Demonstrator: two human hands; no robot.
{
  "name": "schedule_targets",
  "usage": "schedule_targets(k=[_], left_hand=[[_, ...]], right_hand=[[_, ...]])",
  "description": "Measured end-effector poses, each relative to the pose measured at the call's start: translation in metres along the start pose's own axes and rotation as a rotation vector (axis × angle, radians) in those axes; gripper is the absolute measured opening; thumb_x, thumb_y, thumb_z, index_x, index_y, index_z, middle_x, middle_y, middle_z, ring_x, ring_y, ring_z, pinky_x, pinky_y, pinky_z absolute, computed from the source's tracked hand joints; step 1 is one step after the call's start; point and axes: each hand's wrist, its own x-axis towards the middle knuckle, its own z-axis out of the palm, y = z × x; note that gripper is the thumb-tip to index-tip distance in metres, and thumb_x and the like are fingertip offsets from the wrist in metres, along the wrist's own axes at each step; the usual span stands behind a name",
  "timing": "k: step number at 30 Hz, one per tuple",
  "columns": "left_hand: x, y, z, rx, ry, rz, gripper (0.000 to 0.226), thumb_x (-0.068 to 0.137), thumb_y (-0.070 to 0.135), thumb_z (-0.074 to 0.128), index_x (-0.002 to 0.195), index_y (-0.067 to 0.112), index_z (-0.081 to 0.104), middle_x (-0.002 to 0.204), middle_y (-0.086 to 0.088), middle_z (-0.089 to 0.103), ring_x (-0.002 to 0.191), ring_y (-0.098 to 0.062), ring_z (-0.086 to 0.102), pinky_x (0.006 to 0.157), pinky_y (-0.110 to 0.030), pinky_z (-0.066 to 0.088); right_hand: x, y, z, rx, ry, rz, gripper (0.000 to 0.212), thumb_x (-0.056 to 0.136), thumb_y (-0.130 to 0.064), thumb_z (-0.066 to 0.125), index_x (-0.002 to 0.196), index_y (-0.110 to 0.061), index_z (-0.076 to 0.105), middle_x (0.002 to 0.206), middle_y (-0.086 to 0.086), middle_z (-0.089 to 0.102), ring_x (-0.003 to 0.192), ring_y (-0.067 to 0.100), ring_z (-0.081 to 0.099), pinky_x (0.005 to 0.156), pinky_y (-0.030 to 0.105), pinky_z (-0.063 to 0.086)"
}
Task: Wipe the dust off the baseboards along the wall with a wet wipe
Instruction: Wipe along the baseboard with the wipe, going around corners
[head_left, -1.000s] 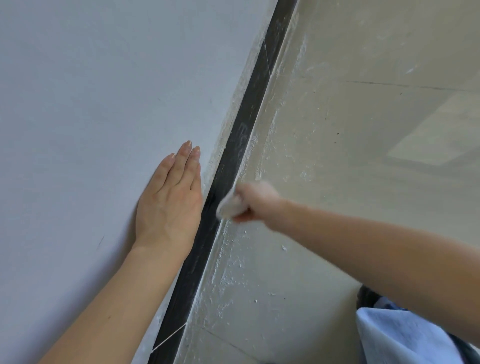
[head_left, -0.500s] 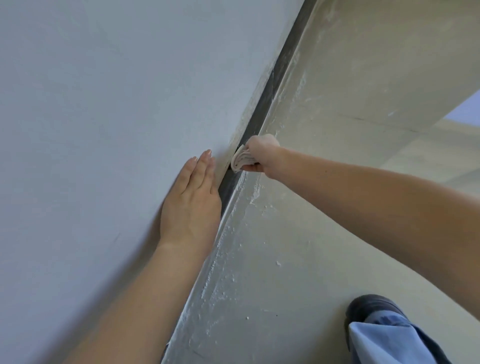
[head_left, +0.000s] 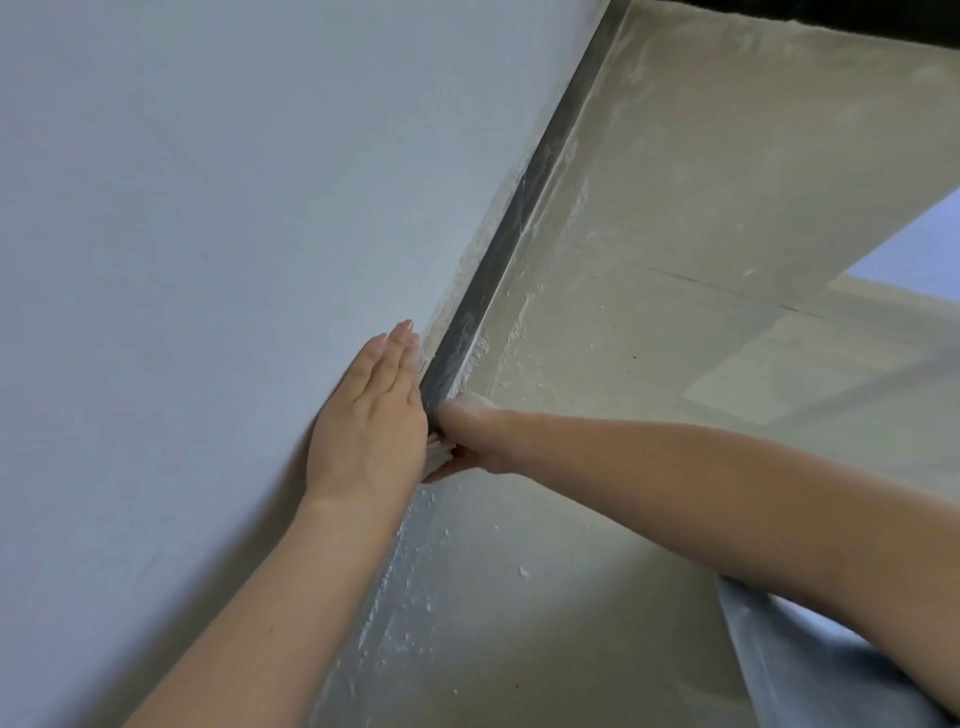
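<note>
A dark, dusty baseboard (head_left: 511, 228) runs diagonally along the foot of the pale wall (head_left: 234, 208), from the top right down to the hands. My left hand (head_left: 371, 421) lies flat on the wall with straight fingers, just beside the baseboard. My right hand (head_left: 470, 434) grips a folded white wet wipe (head_left: 436, 454) and presses it against the baseboard right next to my left hand. Most of the wipe is hidden between the two hands. The lower stretch of the baseboard is covered by my left forearm.
The beige floor (head_left: 649, 338) beside the baseboard is speckled with white paint flecks and dust. A dark band crosses the top right corner (head_left: 831, 13). My blue-clad leg (head_left: 795, 670) shows at the bottom right.
My right hand has slid the wipe back down the baseboard toward me, now level with my left palm. The view has tilted and shows more baseboard ahead.
</note>
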Motion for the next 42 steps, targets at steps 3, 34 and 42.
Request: schedule_targets(k=[3, 34, 42], left_hand=[[-0.002, -0.001, -0.001, 0.011, -0.018, 0.051, 0.078, 0.067, 0.001, -0.019, 0.144, -0.005, -0.013, 0.154, -0.020, -0.020, 0.141, -0.031, -0.023, 0.104, -0.040, -0.024], [0.007, 0.004, 0.018, -0.154, 0.308, -0.181, 0.059, 0.090, 0.001, 0.004, 0.139, -0.007, 0.036, 0.150, -0.015, 0.032, 0.142, -0.022, 0.013, 0.119, -0.033, -0.001], [0.022, -0.002, 0.019, -0.161, 0.269, -0.092, 0.060, 0.094, 0.006, -0.003, 0.140, -0.008, 0.031, 0.151, -0.018, 0.028, 0.146, -0.022, 0.004, 0.120, -0.035, 0.002]], right_hand=[[0.011, -0.032, -0.029, 0.067, 0.151, -0.057, 0.023, 0.094, 0.001, 0.034, 0.090, 0.004, 0.057, 0.076, 0.019, 0.062, 0.058, 0.029, 0.064, 0.054, 0.037, 0.059], [0.048, -0.052, -0.078, 0.260, 0.083, 0.055, 0.017, 0.095, 0.000, 0.040, 0.095, 0.004, 0.056, 0.074, 0.021, 0.058, 0.055, 0.031, 0.060, 0.034, 0.033, 0.052], [0.056, -0.093, -0.132, 0.304, 0.181, -0.070, 0.016, 0.093, 0.003, 0.043, 0.090, 0.004, 0.058, 0.072, 0.019, 0.061, 0.055, 0.029, 0.062, 0.041, 0.032, 0.056]])
